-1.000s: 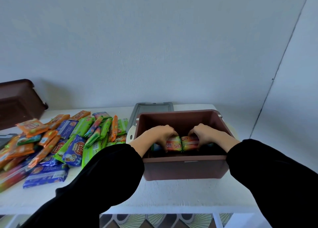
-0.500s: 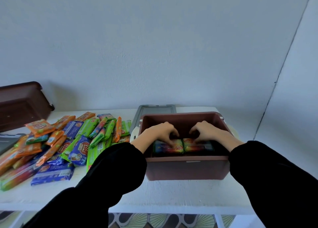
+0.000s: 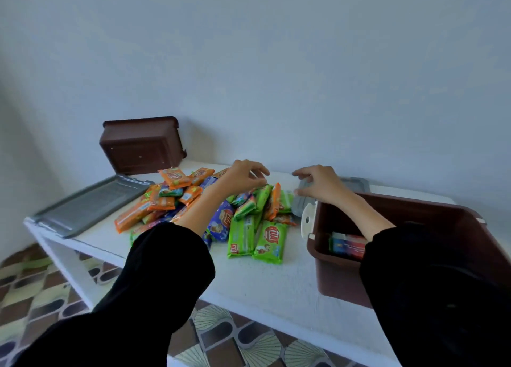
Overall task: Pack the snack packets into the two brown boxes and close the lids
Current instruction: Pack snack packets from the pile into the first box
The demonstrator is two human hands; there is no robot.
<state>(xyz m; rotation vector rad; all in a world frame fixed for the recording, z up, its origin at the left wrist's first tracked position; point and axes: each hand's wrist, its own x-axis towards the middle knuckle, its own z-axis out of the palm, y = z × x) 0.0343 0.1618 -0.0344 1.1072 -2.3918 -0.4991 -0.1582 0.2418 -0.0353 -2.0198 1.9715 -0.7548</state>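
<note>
Left hand [image 3: 243,177] and right hand [image 3: 318,185] hover, grip wide and empty, over snack packets [image 3: 243,228] heaped on the desk [image 3: 262,281]; brown box [image 3: 338,278] stands beside them; a hasty grab could spill slippery packets.

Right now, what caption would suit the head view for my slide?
Left hand and right hand reach toward the packets beside the open box.

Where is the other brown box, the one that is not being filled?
In the head view, the other brown box stands at the table's back left, against the wall, behind the packet pile and the grey lid.
</note>
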